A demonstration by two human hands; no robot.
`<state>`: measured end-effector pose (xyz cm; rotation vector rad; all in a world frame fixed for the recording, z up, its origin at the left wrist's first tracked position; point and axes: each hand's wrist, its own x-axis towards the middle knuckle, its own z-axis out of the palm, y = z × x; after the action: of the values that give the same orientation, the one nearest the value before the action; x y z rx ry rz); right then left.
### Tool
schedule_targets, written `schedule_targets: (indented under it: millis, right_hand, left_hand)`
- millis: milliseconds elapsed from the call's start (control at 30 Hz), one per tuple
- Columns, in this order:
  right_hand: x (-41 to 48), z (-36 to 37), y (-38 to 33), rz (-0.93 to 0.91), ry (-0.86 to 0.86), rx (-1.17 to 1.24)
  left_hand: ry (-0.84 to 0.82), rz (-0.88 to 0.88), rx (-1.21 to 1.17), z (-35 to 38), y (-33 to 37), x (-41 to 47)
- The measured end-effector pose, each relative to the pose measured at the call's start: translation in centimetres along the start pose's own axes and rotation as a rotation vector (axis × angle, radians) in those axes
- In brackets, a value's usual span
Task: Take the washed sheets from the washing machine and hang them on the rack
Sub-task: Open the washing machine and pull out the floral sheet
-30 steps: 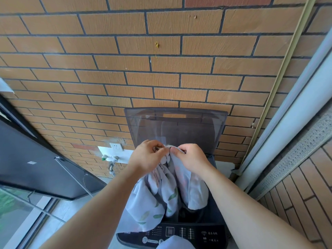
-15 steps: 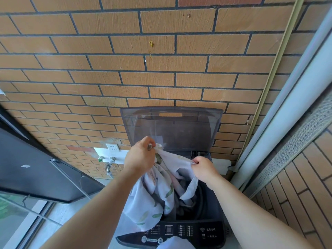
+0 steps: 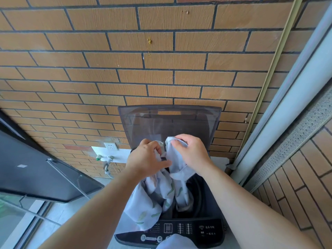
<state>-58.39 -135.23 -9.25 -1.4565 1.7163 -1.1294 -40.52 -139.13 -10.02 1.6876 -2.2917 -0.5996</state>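
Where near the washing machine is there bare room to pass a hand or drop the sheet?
A hand can pass on the right of the drum, between the sheet and the washing machine wall. The floor between machine and window panel is bare. Crowded: the drum's middle and left rim, where the left hand and right hand grip the draped sheet.

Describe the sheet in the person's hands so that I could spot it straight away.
Against the brick wall stands a dark top-loading washing machine, its tinted lid raised. Bunched above its drum, gripped at the top by the left hand and right hand, is the sheet: pale cloth printed with green leaves, unlike the dark plastic around it.
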Motion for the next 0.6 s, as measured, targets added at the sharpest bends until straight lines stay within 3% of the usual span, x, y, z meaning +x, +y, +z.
schedule_targets:
  millis: [233, 400, 500, 600]
  right_hand:
    - [0.1, 0.0, 0.2, 0.131, -0.112, 0.074]
    - [-0.1, -0.2, 1.1, 0.226, -0.216, 0.076]
    - [-0.1, 0.2, 1.8, 0.227, -0.204, 0.059]
    - [0.2, 0.5, 2.3, 0.264, -0.112, 0.061]
  left_hand:
    - [0.112, -0.059, 0.011, 0.6, 0.0, 0.8]
    - [0.059, 0.009, -0.092, 0.0, -0.7, 1.1]
    - [-0.020, 0.080, -0.162, 0.3, -1.0, 1.4]
    - [0.038, 0.024, -0.205, 0.6, -0.9, 1.6]
